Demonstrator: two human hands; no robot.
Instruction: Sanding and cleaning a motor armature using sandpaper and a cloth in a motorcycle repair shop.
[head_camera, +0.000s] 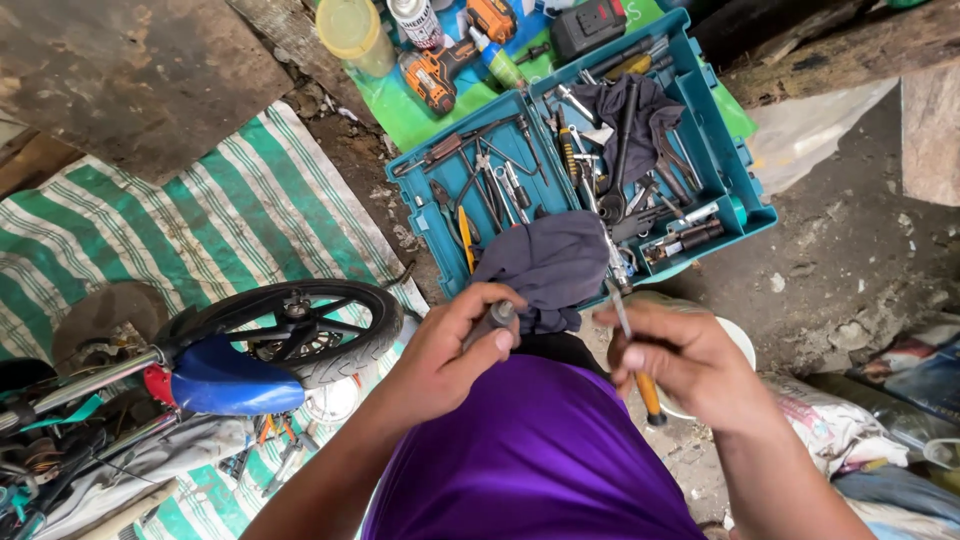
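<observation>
My left hand (455, 345) is closed around a short grey cylindrical part (492, 320), held in front of my purple shirt. My right hand (680, 360) grips a thin metal tool with a yellow-orange handle (650, 395); its slim metal shaft (619, 308) points up toward the toolbox. The two hands are close together, with a small gap between the part and the shaft. Just beyond them a dark grey cloth (550, 265) lies over the front edge of the open teal toolbox (745, 190).
The toolbox holds several wrenches, pliers and screwdrivers plus another dark cloth (625, 110). Behind it lie an orange drill (432, 80), spray cans and a yellow container (352, 30). A small motorbike with a blue fender (225, 385) and front wheel (320, 330) stands left on a green striped tarp (220, 215).
</observation>
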